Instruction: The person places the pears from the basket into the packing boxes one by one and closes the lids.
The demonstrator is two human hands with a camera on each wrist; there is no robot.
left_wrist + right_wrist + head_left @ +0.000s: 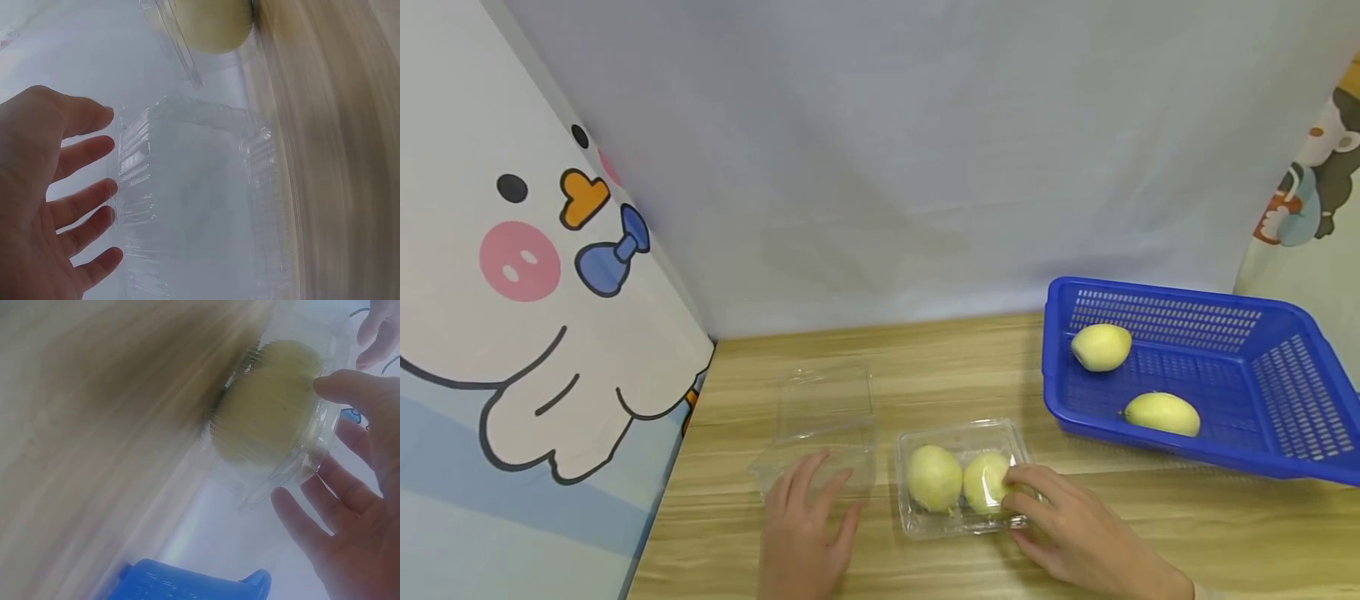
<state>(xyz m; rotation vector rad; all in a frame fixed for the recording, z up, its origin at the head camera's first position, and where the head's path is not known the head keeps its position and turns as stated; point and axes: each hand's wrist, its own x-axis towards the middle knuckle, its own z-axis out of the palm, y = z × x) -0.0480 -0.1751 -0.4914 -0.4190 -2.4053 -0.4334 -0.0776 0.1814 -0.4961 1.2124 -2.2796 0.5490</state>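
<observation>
A clear plastic clamshell box (917,522) holding two pale yellow fruits (934,478) lies on the table, right of the middle. My right hand (1067,527) is at its right side, with the fingertips over the edge by the right fruit and the thumb near the front corner. In the right wrist view, thumb (340,386) and fingertips touch the box rim, spread and loosely bent. To the left stands a second clear box (823,408), its lid raised and nothing inside. My left hand (808,521) hovers at its near edge, fingers spread, holding nothing.
A blue plastic basket (1288,312) with perforated walls stands at the right, holding two more yellow fruits (1162,414). Behind the wooden table (925,358) hangs a pale curtain (887,167). At the left is a cartoon-printed panel (512,350).
</observation>
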